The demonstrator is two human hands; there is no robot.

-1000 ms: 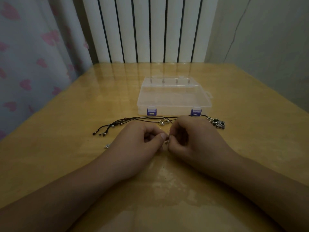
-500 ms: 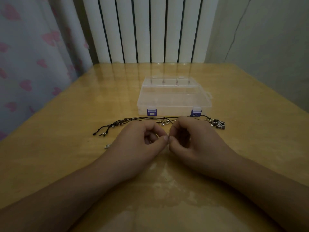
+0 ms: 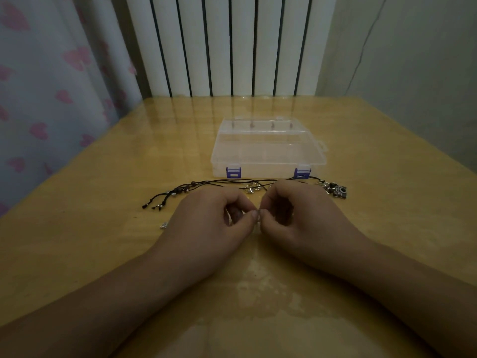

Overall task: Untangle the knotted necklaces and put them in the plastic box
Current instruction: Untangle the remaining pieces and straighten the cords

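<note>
Black cord necklaces (image 3: 222, 182) with small beads lie tangled across the wooden table, their frayed ends (image 3: 165, 198) to the left and a metal camera charm (image 3: 336, 191) to the right. Silver rings (image 3: 251, 189) sit in the middle of the cords. My left hand (image 3: 214, 220) and my right hand (image 3: 296, 215) meet just in front of the cords, thumb and fingers of each pinching a tiny silver piece (image 3: 258, 215) between them. Behind the cords stands the clear plastic box (image 3: 268, 148), lid closed, with two blue latches.
A small silver charm (image 3: 164, 225) lies loose on the table left of my left hand. The table (image 3: 103, 241) butts against a white radiator at the back, with a heart-patterned curtain on the left and a wall on the right.
My fingertips have drawn closer together around the small silver piece. The cords and box have not moved.
</note>
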